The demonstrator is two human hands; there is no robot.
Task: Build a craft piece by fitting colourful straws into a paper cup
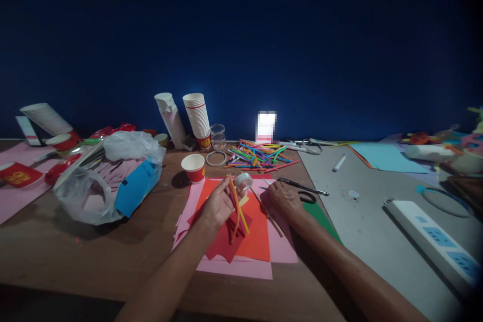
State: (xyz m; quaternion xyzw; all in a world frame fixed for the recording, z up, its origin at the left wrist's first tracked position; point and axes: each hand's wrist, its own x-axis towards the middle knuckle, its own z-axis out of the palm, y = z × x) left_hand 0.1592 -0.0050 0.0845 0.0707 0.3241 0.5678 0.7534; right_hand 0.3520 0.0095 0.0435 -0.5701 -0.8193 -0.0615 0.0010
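My left hand (219, 204) is closed round a small bundle of coloured sticks (237, 209), orange and red, held above a stack of pink, red and orange paper sheets (256, 246). A small roll of tape (243, 180) sits at its fingertips. My right hand (284, 196) rests on the paper with its fingers curled, next to a thin wooden stick (272, 219) and just left of black scissors (304, 188). Whether the right hand holds anything is hidden.
A pile of coloured sticks (260, 155) lies behind the paper. A red paper cup (193, 167), a stack of cups (197, 118) and a plastic bag (109, 176) stand at the left. To the right are a grey mat (370, 211), a power strip (430, 241) and a white marker (338, 163).
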